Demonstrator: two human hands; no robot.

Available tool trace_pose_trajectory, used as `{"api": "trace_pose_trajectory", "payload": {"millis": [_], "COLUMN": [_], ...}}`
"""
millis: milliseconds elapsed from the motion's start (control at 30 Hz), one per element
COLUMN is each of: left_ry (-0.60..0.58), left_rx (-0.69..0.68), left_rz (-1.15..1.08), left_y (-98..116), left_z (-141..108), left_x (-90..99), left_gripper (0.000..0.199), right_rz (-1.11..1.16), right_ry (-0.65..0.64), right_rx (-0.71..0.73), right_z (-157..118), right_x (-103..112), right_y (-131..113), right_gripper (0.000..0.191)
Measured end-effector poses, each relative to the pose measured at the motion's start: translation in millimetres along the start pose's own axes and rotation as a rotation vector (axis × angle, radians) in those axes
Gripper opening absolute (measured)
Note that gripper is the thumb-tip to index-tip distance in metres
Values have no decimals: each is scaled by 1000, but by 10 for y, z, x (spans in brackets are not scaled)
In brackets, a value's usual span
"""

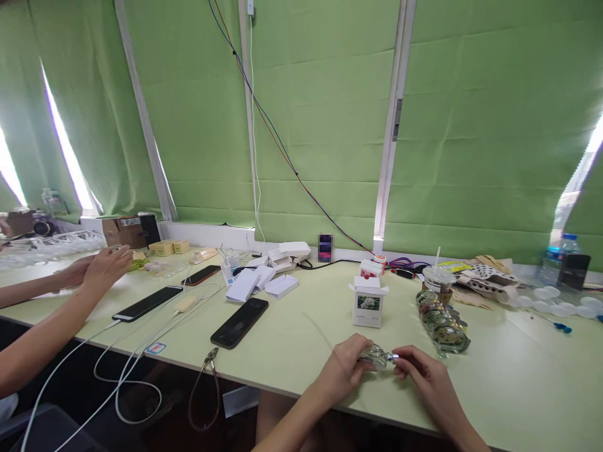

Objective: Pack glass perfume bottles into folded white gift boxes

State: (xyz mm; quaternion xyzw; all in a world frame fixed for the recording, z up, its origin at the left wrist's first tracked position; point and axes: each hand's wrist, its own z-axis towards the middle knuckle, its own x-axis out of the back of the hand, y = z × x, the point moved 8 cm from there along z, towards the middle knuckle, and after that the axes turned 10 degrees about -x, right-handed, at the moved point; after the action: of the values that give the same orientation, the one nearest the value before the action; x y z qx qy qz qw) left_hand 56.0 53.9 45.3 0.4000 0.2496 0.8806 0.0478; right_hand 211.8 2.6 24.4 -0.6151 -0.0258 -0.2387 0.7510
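Observation:
My left hand (346,365) is wrapped round a small clear glass bottle (374,358), which lies on its side just above the table near the front edge. Its silver neck piece (391,357) points right. Thumb and fingertips of my right hand (419,367) pinch the end of that neck piece. Behind the bottle stands an open white box (367,307) with a flower picture and its flaps up. To the right, several glass bottles (440,320) lie in a row.
Left of my hands lie a black phone (239,322) with a strap, white cartons (254,281) and charging cables (136,351). A drink cup (438,279) stands behind the bottle row. White caps (546,301) are at far right. A co-worker's hands (101,267) work at the left.

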Motion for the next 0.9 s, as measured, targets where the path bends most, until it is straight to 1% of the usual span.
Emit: {"api": "trace_pose_trajectory", "payload": {"millis": [133,300,367,433,500,600,700,767,900], "left_ry": [-9,-28,-29,-23,-8,13,17,14,-7], "left_rx": [-24,-53,-53,-39,-6,64,94,74,11], "left_rz": [14,21,18,7,-11,-44,-71,-67,-7], "left_y": [29,47,39,20,-7,-47,-59,-53,-26], "left_z": [11,11,2,-7,-12,-15,-11,-7,-4], "left_x": [4,-6,-16,-25,-23,-6,6,4,-22], "left_gripper": [29,28,29,31,32,33,33,33,32], "right_rz": [10,-1,-3,-20,-36,-64,-128,-165,-201], "right_ry": [-34,-116,-122,-96,-36,40,48,40,31], "right_rx": [-23,-82,-107,-112,-73,77,215,239,222], "right_z": [-5,0,11,25,34,13,-36,-54,-59], "right_x": [-37,-142,-158,-138,-79,-3,-16,-41,-75], "right_y": [-28,61,127,164,138,-13,-152,-174,-121], "right_gripper": [28,44,48,51,48,36,22,19,23]}}
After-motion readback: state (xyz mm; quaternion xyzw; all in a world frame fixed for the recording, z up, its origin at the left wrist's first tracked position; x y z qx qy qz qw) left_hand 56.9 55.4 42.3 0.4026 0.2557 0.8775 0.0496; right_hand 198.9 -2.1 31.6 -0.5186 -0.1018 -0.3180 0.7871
